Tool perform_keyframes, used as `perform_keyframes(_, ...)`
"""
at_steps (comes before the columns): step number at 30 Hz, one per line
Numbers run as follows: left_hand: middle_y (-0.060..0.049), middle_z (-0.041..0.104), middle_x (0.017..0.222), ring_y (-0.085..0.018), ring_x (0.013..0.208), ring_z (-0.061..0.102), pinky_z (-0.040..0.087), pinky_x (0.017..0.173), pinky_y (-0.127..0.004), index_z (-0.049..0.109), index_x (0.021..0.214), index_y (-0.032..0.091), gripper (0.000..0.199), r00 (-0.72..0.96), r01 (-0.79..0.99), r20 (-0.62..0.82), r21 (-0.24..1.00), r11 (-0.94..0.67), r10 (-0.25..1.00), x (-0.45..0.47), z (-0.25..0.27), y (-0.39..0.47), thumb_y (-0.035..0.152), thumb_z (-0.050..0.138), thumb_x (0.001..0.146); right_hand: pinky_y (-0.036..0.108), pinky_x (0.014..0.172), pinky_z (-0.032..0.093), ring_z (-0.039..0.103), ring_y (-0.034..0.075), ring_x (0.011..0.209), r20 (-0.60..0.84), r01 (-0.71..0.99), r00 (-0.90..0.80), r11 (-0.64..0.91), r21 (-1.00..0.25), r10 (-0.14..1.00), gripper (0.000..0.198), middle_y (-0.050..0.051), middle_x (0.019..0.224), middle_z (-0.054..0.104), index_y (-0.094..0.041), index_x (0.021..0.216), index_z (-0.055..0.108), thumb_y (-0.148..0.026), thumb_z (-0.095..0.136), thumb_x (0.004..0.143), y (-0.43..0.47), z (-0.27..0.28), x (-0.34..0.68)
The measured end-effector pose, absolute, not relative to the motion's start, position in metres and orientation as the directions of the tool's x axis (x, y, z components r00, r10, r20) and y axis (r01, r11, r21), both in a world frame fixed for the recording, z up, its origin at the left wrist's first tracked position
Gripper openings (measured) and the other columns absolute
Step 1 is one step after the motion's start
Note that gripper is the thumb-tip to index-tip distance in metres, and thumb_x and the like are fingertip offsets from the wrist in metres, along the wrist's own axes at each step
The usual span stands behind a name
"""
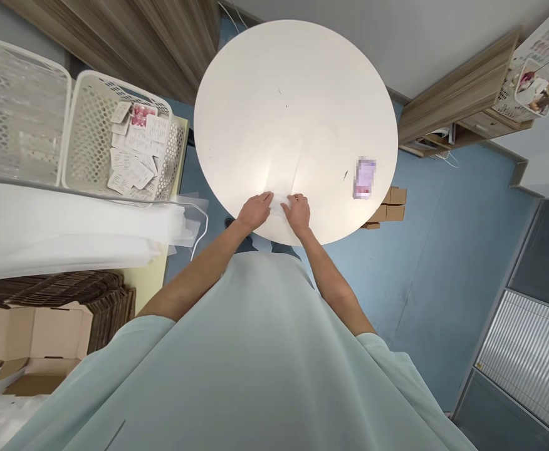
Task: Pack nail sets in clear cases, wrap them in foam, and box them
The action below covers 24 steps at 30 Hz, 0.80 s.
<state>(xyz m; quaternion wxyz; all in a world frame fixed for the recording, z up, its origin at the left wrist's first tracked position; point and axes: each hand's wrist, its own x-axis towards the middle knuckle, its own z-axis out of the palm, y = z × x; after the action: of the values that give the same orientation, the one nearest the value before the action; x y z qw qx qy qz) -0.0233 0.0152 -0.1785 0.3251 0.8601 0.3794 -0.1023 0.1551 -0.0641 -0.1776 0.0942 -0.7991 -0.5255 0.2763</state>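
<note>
A thin, translucent white wrapping sheet (284,164) lies on the round white table (293,75), its far part flat and hard to tell from the tabletop. Its near end is bunched or folded into a small bundle close to the table's front edge. On the left side of that bundle, my left hand (256,211) has its fingers closed on the sheet. My right hand (298,214) grips the opposite side, thumb pointing inward. Whether anything is wrapped inside the sheet cannot be made out.
A blurred purple-pink item (365,178) lies on the table's right side. To the left stand a white basket of printed cards (84,134), a stack of white foam sheets (67,225) and flattened cardboard boxes (109,313). Small brown boxes (395,205) sit beyond the table's right edge.
</note>
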Motion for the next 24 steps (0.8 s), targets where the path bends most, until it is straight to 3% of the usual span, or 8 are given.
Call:
perform_keyframes(3,-0.021,0.033,0.181,-0.034,0.166,0.037,0.035,0.132,-0.052,0.035,0.173,0.006,0.071,0.714,0.694,-0.375,0.484,-0.532,0.591,-0.022,-0.178,0.011,0.012,0.04,0.102,0.052,0.119,0.053,0.055,0.034,0.143,-0.277,0.8,0.275,-0.379,-0.466,0.921,0.044,0.021,0.15,0.063,-0.013,0.147,0.066,-0.037,0.046,0.116,-0.066,-0.181,0.152)
perform_keyframes(6,-0.017,0.027,0.184,-0.033,0.171,0.025,0.028,0.136,-0.052,0.03,0.176,0.009,0.082,0.79,0.611,-0.356,0.515,-0.6,0.499,-0.026,-0.179,0.012,0.009,0.047,0.096,0.051,0.13,0.044,0.046,0.031,0.158,-0.258,0.818,0.167,-0.28,-0.503,0.952,0.052,0.02,0.165,0.055,-0.013,0.159,0.055,-0.04,0.042,0.117,-0.073,-0.186,0.15)
perform_keyframes(8,-0.016,0.027,0.184,-0.034,0.17,0.025,0.028,0.136,-0.053,0.027,0.178,0.013,0.087,0.812,0.583,-0.374,0.529,-0.616,0.447,-0.029,-0.179,0.015,0.014,0.054,0.095,0.051,0.134,0.039,0.04,0.031,0.164,-0.285,0.825,0.109,-0.247,-0.508,0.952,0.062,0.02,0.172,0.048,-0.012,0.166,0.046,-0.047,0.046,0.115,-0.079,-0.19,0.151)
perform_keyframes(12,-0.017,0.036,0.18,-0.035,0.167,0.034,0.034,0.133,-0.053,0.033,0.175,0.016,0.084,0.803,0.596,-0.382,0.524,-0.608,0.458,-0.033,-0.178,0.018,0.019,0.06,0.096,0.055,0.135,0.036,0.03,0.033,0.17,-0.329,0.85,0.032,-0.199,-0.487,0.944,0.078,0.019,0.18,0.036,-0.013,0.173,0.035,-0.055,0.055,0.11,-0.09,-0.195,0.154)
perform_keyframes(17,-0.02,0.042,0.176,-0.036,0.163,0.04,0.039,0.129,-0.052,0.041,0.17,0.013,0.079,0.798,0.602,-0.378,0.531,-0.596,0.469,-0.033,-0.178,0.012,0.017,0.062,0.093,0.054,0.135,0.034,0.03,0.032,0.17,-0.321,0.88,0.001,-0.154,-0.449,0.947,0.068,0.017,0.181,0.035,-0.013,0.173,0.036,-0.043,0.048,0.113,-0.102,-0.194,0.154)
perform_keyframes(24,-0.021,0.046,0.173,-0.035,0.161,0.043,0.04,0.13,-0.051,0.048,0.165,0.011,0.073,0.775,0.621,-0.365,0.589,-0.517,0.515,-0.048,-0.181,-0.017,0.024,0.063,0.094,0.051,0.134,0.035,0.039,0.032,0.166,-0.292,0.879,-0.052,-0.095,-0.467,0.955,0.066,0.019,0.175,0.044,-0.011,0.168,0.046,-0.051,0.045,0.115,-0.13,-0.181,0.147)
